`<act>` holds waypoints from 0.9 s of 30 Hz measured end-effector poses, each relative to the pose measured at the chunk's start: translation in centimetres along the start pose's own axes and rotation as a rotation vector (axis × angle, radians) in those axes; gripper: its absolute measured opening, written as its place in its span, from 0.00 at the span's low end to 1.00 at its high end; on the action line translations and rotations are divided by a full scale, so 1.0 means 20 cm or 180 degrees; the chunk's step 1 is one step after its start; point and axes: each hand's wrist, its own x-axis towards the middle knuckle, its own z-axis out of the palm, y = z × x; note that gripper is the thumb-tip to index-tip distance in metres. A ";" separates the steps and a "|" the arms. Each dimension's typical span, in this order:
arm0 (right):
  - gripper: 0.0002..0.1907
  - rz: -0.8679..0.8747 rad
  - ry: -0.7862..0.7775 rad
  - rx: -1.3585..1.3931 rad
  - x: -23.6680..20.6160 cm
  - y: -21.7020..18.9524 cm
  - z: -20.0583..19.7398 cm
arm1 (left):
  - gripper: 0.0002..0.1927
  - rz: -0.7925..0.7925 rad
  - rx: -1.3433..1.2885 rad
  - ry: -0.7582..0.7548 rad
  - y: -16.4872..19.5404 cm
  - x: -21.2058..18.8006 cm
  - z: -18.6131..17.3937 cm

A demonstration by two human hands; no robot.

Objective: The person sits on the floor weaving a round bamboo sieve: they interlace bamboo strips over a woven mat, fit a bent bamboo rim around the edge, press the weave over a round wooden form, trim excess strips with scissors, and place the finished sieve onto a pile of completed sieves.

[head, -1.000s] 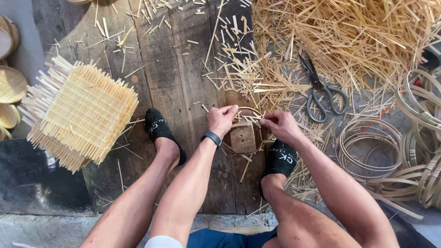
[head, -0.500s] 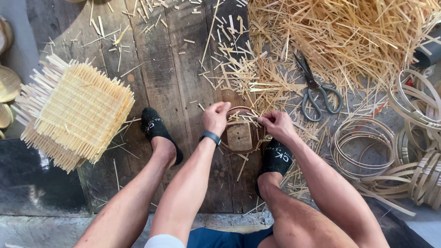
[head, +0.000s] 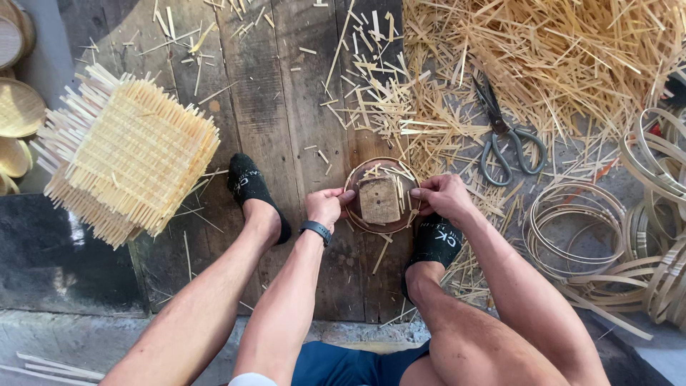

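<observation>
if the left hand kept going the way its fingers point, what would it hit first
The left hand points right, fingers already on the rim of the bamboo ring. Going straight on, it would likely meet the small wooden block inside the ring first, then the right hand beyond, though heights are hard to judge.

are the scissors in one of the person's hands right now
No, the scissors lie on the floor among bamboo strips, while both hands hold the round hoop.

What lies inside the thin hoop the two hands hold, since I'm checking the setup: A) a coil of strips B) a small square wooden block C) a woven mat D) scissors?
B: the left hand and right hand grip opposite sides of the hoop, which rings a small square wooden block; the scissors lie apart.
</observation>
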 end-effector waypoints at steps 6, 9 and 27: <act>0.10 -0.0128 -0.0607 0.1311 -0.13 -0.01 0.03 | 0.10 -0.0324 -0.1613 -0.1037 -0.04 -0.19 0.05; 0.10 0.0044 -0.0276 0.0991 -0.12 0.03 0.11 | 0.09 -0.0499 -0.1941 -0.0930 -0.14 -0.29 0.19; 0.40 -0.0784 -0.0144 0.1250 -0.26 -0.11 0.15 | 0.23 0.2761 0.1389 -0.0532 0.19 -0.41 0.02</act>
